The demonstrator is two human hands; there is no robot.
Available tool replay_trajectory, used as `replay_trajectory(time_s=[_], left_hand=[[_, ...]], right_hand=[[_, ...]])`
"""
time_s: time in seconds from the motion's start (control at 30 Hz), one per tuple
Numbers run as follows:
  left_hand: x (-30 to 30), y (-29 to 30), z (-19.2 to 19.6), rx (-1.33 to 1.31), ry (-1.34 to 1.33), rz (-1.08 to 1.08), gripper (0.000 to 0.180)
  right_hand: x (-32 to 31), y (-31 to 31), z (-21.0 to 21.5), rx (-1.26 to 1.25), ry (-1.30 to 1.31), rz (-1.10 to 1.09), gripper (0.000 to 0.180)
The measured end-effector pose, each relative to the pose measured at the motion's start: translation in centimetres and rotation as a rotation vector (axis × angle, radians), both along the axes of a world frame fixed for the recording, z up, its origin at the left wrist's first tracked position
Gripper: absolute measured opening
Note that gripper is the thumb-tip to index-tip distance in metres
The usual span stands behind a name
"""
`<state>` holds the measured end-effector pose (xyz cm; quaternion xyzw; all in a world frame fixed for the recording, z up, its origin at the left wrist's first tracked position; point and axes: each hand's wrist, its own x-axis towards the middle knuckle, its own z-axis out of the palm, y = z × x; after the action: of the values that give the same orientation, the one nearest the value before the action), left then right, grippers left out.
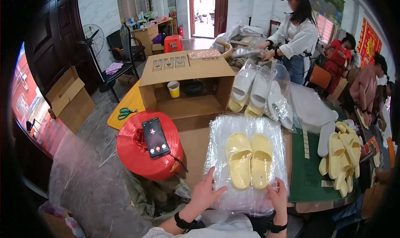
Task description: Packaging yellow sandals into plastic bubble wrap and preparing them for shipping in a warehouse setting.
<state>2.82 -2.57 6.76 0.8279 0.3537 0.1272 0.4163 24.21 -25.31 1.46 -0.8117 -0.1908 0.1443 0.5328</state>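
A pair of pale yellow slide slippers (240, 161) lies side by side, toes away from me, on a stack of clear plastic bags (216, 142); glossy film seems to cover them. My left hand (204, 193) is at the near left of the slippers, thumb and forefinger spread, resting by the plastic with nothing gripped. At the near right, my right hand (278, 195) has its fingers curled at the edge of the clear plastic bag, seemingly pinching the film. Both wrists wear black bands.
Left of the stack stands a red twine roll (125, 142) with a phone (156, 138) on it. Behind are green-handled scissors (126, 112) and an open cardboard box (187, 73) holding a yellow cup (173, 89). Bagged white slippers (260, 88) and loose yellow slippers (342, 150) lie right. Several people work beyond.
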Motion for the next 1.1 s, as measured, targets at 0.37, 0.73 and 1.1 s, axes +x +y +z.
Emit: replay_trajectory(time_s=[0.37,0.73,1.1], left_hand=[[-0.6,1.3,-1.9,-0.142,-0.208,0.022,0.062],[-0.4,1.9,-3.7,-0.955,-0.573,0.152,0.057],[-0.3,3.1,-5.3,-0.917,-0.342,-0.26,0.037]], right_hand=[[1.1,-0.3,2.1,0.141,0.172,0.033,0.036],[0.4,0.0,3.1,0.144,0.399,0.021,0.05],[1.6,-1.1,3.8,0.074,0.467,0.204,0.048]])
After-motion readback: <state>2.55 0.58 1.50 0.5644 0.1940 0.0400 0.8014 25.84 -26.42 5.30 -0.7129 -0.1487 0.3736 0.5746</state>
